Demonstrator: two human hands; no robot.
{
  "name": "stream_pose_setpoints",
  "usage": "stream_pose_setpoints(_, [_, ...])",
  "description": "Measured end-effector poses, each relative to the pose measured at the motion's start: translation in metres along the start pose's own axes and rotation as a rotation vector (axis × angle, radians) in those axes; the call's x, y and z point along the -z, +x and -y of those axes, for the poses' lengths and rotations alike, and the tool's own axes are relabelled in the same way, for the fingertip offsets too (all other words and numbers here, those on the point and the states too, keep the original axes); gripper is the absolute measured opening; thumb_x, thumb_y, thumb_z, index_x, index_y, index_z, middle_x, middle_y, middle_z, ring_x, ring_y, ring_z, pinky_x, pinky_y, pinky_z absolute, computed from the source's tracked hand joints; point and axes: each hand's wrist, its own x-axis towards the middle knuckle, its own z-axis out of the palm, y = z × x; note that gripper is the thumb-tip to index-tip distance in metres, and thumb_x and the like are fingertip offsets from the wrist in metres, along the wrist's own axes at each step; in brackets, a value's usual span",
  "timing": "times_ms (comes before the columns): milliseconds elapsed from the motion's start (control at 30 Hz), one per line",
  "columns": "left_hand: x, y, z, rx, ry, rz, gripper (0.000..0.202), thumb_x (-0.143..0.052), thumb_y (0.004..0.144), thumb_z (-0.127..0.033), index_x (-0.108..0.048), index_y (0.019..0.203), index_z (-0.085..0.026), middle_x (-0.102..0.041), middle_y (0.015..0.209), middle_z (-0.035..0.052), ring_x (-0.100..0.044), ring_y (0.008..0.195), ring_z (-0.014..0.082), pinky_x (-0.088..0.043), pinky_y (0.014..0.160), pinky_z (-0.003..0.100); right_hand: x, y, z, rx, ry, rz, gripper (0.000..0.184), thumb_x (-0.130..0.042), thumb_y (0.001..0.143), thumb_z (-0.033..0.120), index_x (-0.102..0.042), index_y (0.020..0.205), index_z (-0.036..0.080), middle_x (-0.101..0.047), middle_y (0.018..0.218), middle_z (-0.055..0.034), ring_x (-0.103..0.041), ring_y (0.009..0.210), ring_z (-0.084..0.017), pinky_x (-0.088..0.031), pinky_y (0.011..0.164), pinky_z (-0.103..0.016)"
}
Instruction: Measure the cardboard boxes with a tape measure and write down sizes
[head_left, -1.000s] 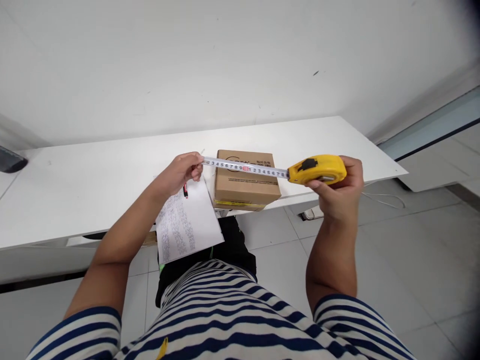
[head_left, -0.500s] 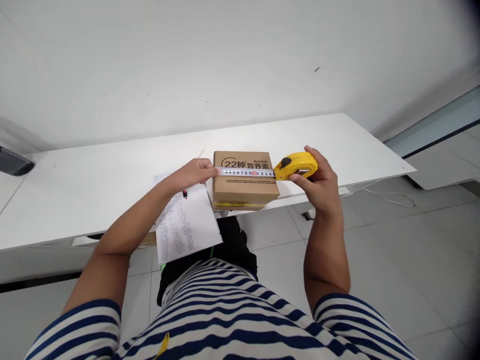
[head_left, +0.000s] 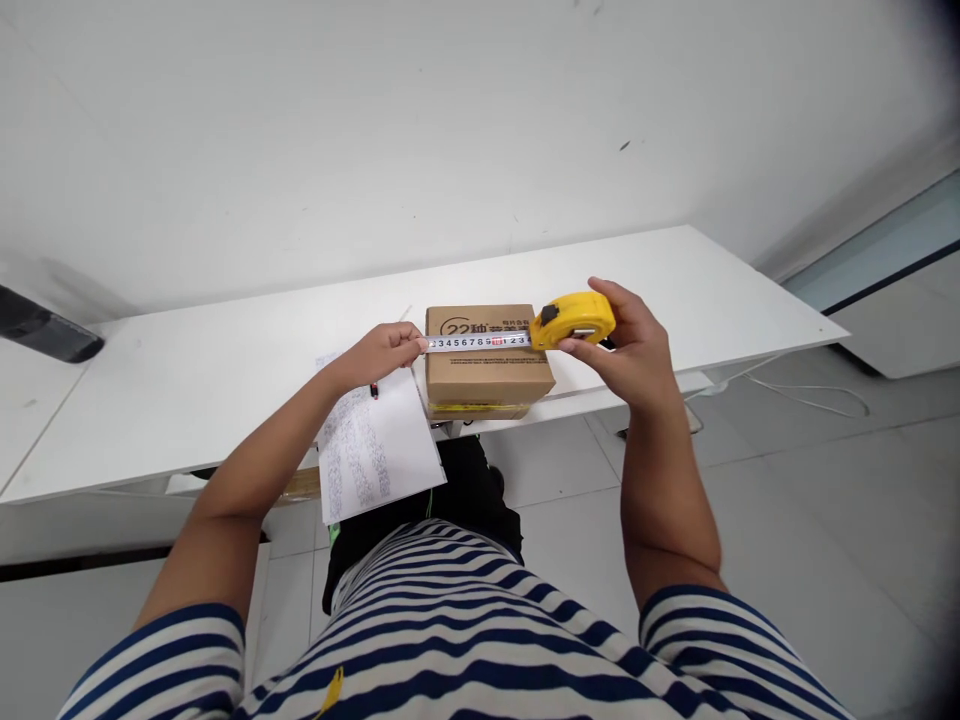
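Observation:
A brown cardboard box (head_left: pixel 486 378) with dark print sits at the front edge of the white table (head_left: pixel 225 370). My right hand (head_left: pixel 626 350) grips a yellow tape measure case (head_left: pixel 571 319) at the box's right top edge. Its white blade (head_left: pixel 480 342) lies stretched across the box top. My left hand (head_left: pixel 382 352) pinches the blade's end at the box's left edge. Under my left hand lies a printed sheet of paper (head_left: pixel 371 455) that overhangs the table edge, with a red and black pen (head_left: pixel 373 389) on it.
A dark object (head_left: pixel 45 330) lies at the far left of the table by the white wall. A thin cable (head_left: pixel 810 398) trails over the tiled floor to the right. My striped shirt fills the bottom of the view.
My right hand has moved left with the yellow case, so the blade has shortened and come down onto the box top. My left hand has shifted slightly right to the box's left edge.

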Motion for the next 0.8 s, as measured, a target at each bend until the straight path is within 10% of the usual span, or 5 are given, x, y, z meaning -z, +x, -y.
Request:
stream_pose_setpoints(167, [0.028,0.003,-0.018,-0.164,-0.112,-0.22,0.025,-0.061,0.093,-0.04,-0.059,0.078,-0.02,-0.057,0.069,0.0004,-0.051,0.064,0.0118,-0.045,0.066,0.028,-0.011,-0.02,0.038,0.274,-0.212,-0.139,0.071,-0.088,0.076,0.051,-0.061,0.138,0.032,-0.069,0.128,-0.0083,-0.07,0.115,-0.031,-0.065,0.094,-0.052])
stream_pose_setpoints(333, [0.025,0.056,-0.069,-0.186,0.142,-0.182,0.024,-0.056,0.099,-0.038,-0.058,0.083,-0.02,-0.061,0.08,0.0045,-0.057,0.077,0.0163,-0.047,0.073,0.03,-0.056,-0.07,0.084,0.605,-0.432,-0.533,0.083,-0.088,0.077,0.036,-0.052,0.152,0.032,-0.064,0.111,-0.0079,-0.068,0.092,-0.024,-0.065,0.069,-0.038])
stream_pose_setpoints(567, [-0.028,0.107,-0.069,-0.272,0.768,-0.126,0.033,-0.035,0.106,-0.039,-0.059,0.096,-0.019,-0.064,0.112,0.0155,-0.061,0.112,0.0327,-0.046,0.099,0.048,-0.116,-0.096,0.114,0.099,-0.358,-0.531,0.098,-0.078,0.087,0.041,-0.022,0.168,0.04,-0.063,0.127,-0.0134,-0.067,0.11,-0.032,-0.07,0.076,-0.045])
stream_pose_setpoints(800, [-0.029,0.1,-0.066,-0.231,0.825,-0.026,0.03,-0.043,0.1,-0.042,-0.056,0.083,-0.021,-0.069,0.101,0.0105,-0.061,0.09,0.0249,-0.044,0.08,0.039,-0.124,-0.094,0.105,-0.007,-0.26,-0.416,0.08,-0.068,0.091,0.026,-0.032,0.16,0.043,-0.071,0.138,-0.0072,-0.073,0.124,-0.029,-0.07,0.094,-0.053])
